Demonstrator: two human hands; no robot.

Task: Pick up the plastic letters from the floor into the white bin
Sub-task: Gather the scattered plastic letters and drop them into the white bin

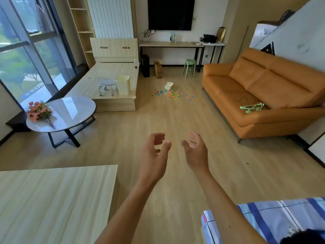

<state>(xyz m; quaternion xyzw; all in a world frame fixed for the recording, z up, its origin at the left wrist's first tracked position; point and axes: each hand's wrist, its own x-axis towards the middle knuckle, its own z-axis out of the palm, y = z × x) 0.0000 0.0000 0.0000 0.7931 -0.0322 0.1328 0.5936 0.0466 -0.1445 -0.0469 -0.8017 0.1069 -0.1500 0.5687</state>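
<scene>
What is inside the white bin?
The inside of the white bin cannot be seen: it is far off and its near wall covers it. The plastic letters lie scattered on the floor in front of it.

No text, number or brand can be read. The plastic letters (175, 95) scattered on the floor (175, 120) are too small to tell apart as characters, and the label of the bottle (172, 37) on the far tabletop (158, 44) is blurred.
</scene>
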